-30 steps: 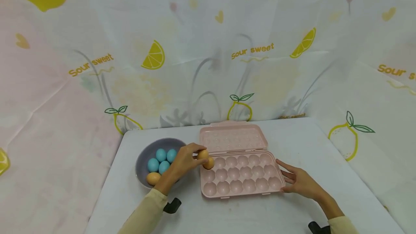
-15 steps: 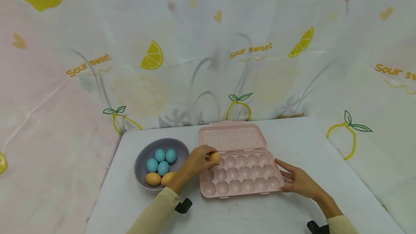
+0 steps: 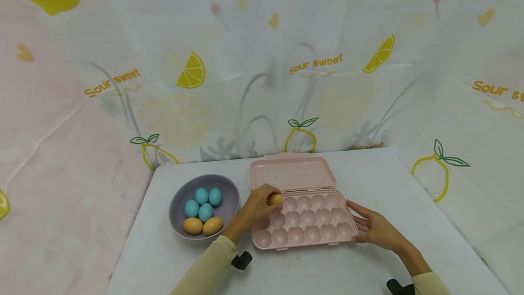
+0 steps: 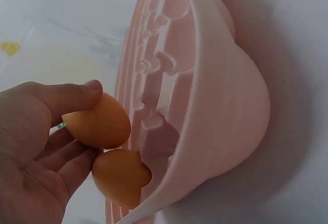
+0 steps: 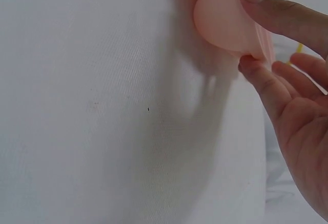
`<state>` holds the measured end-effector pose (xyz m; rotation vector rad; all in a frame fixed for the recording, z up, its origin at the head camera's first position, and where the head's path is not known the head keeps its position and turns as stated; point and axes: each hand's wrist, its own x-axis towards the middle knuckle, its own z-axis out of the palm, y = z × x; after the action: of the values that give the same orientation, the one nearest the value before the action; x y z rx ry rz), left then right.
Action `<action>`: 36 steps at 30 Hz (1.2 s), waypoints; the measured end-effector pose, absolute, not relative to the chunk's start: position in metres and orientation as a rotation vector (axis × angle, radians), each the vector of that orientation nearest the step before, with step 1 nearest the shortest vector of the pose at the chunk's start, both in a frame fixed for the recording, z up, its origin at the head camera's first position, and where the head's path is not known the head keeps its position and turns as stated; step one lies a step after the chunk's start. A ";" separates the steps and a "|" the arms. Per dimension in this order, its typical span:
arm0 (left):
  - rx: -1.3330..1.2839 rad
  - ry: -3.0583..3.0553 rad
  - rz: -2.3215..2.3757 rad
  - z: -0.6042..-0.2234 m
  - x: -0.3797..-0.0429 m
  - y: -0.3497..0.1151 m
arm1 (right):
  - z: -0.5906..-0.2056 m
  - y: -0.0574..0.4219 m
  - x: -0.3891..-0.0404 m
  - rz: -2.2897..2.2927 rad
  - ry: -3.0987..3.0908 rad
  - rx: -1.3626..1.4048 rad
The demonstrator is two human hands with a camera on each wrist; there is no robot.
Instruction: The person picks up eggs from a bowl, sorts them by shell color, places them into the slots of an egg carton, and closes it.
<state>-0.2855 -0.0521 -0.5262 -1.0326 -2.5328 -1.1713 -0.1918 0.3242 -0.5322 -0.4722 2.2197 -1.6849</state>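
Observation:
My left hand (image 3: 259,201) pinches a brown egg (image 4: 100,124) between thumb and fingers, over the back left cups of the open pink egg tray (image 3: 268,246). Just below it in the left wrist view, a second brown egg (image 4: 118,178) sits in the tray's end cup; the hand hides it in the head view. My right hand (image 3: 380,229) touches the tray's right end, thumb and index fingertips at its rim and the fingers mostly straight. The other cups that show hold nothing.
Left of the tray stands a grey bowl (image 3: 175,211) holding several blue eggs (image 3: 206,212) and two brown eggs (image 3: 213,226). The tray's lid (image 3: 292,172) lies folded back toward the lemon-print cloth (image 3: 245,104). All rest on a white table (image 3: 319,272).
My left hand has moved right over the tray with a brown egg, leaving another in the corner cup. The bowl's second brown egg now shows fully. The right hand stays at the tray's end.

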 end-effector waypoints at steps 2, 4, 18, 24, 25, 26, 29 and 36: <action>-1.015 -2.564 -1.143 -0.528 -0.285 -0.050 | -0.532 0.324 -0.192 -1.693 2.211 -0.471; -0.997 -2.593 -1.107 -0.528 -0.284 -0.049 | -0.532 0.325 -0.192 -1.697 2.208 -0.463; -1.026 -2.657 -0.908 -0.522 -0.291 -0.049 | -0.532 0.322 -0.191 -1.681 2.227 -0.431; -1.049 -2.628 -0.903 -0.523 -0.291 -0.050 | -0.533 0.323 -0.191 -1.692 2.213 -0.435; -1.058 -2.613 -0.898 -0.524 -0.292 -0.050 | -0.534 0.324 -0.191 -1.699 2.204 -0.436; -1.064 -2.600 -0.892 -0.523 -0.292 -0.051 | -0.534 0.324 -0.191 -1.705 2.199 -0.438; -1.109 -2.552 -0.898 -0.520 -0.290 -0.054 | -0.535 0.324 -0.190 -1.716 2.175 -0.443; -1.249 -2.366 -0.837 -0.496 -0.278 -0.080 | -0.533 0.323 -0.189 -1.704 2.175 -0.412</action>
<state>-0.2784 -0.0795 -0.4957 -1.2491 -2.3664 -0.8367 -0.1886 0.3235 -0.5326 -0.4123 2.1745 -1.7035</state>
